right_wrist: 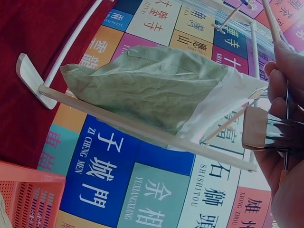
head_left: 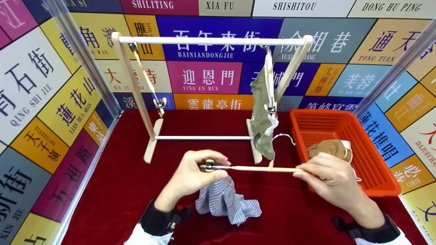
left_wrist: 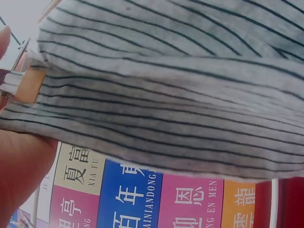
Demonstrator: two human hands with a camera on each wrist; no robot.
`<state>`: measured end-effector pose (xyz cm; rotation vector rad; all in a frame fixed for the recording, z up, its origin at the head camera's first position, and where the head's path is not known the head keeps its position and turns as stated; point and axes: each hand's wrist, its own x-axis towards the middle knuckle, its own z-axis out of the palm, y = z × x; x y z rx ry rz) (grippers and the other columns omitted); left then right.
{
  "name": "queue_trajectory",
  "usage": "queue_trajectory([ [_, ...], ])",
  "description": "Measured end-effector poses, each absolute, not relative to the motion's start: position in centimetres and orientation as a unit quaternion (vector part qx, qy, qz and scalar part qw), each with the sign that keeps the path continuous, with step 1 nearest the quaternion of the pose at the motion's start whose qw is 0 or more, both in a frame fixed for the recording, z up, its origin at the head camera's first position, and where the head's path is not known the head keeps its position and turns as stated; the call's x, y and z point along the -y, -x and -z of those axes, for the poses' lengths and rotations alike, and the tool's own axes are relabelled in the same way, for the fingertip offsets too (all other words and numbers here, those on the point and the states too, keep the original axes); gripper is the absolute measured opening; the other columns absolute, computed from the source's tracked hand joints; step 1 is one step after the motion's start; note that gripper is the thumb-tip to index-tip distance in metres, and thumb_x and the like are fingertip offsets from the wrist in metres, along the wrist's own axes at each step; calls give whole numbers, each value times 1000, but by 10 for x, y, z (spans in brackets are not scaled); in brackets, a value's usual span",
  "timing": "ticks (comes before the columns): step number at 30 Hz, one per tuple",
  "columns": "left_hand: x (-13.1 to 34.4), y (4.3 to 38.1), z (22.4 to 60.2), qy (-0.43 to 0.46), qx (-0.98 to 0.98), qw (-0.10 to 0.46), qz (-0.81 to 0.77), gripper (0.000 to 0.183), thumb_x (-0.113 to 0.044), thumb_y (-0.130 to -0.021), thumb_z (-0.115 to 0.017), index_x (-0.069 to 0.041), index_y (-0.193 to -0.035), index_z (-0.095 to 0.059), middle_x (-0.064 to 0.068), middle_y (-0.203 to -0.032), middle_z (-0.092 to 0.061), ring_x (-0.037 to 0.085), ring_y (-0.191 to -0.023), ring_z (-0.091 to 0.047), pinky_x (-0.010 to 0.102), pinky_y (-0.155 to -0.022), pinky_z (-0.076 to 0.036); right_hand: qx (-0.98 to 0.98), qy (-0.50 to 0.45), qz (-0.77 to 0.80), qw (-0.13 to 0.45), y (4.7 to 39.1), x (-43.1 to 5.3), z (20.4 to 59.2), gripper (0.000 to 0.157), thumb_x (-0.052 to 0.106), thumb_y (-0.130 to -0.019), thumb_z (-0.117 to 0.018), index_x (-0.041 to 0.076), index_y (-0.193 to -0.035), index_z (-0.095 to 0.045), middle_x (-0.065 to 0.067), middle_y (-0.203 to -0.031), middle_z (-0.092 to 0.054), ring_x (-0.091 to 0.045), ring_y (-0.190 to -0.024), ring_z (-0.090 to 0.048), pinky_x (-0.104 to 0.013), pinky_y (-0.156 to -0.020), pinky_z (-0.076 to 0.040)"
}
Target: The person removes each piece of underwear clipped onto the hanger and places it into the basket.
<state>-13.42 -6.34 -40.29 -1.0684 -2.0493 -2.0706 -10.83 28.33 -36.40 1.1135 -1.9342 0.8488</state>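
Observation:
Between both hands a wooden clip hanger is held level, its metal hook pointing away. My left hand grips its left end around the clip. A blue-grey striped cloth hangs below that hand; in the left wrist view the clip's wooden pad bears on the cloth. At the hanger's other end, my right hand pinches the bar with thumb and fingers. The right wrist view shows another clip's wooden pad by the right hand.
Behind the hands stands a wooden rack with a white top bar. A hanger hangs at its left, and an olive-and-white garment on a hanger at its right. The red basket at right holds a brown cloth.

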Motion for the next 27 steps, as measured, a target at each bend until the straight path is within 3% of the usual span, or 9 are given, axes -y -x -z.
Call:
queue_trajectory([
  [3, 67, 134, 403, 344, 649, 20, 678, 30, 4, -82, -85, 3, -112, -77, 14, -105, -78, 31, -96, -76, 34, -83, -62, 751, -433, -334, 369, 108, -284, 363, 34, 30, -100, -73, 3, -80, -79, -2, -71, -69, -14, -60, -51, -27, -58, -36],
  [9, 71, 133, 404, 333, 641, 26, 691, 36, 5, -79, -88, 2, -113, -78, 16, -106, -78, 26, -94, -76, 30, -80, -62, 748, -432, -336, 376, 107, -288, 364, 36, 30, -100, -73, 2, -79, -79, -2, -70, -68, -14, -59, -50, -27, -57, -36],
  [24, 66, 134, 404, 325, 639, 7, 697, 38, 5, -78, -88, 9, -114, -76, 20, -106, -78, 36, -100, -76, 36, -81, -63, 750, -429, -327, 382, 105, -290, 365, 37, 30, -100, -73, 2, -78, -78, -1, -69, -66, -13, -58, -48, -25, -55, -34],
  [27, 63, 135, 404, 337, 641, 29, 689, 30, 4, -80, -88, 8, -107, -78, 18, -101, -78, 28, -93, -78, 31, -77, -63, 748, -430, -329, 383, 104, -290, 365, 37, 30, -101, -73, 2, -78, -78, -1, -69, -66, -13, -59, -48, -25, -56, -33],
])
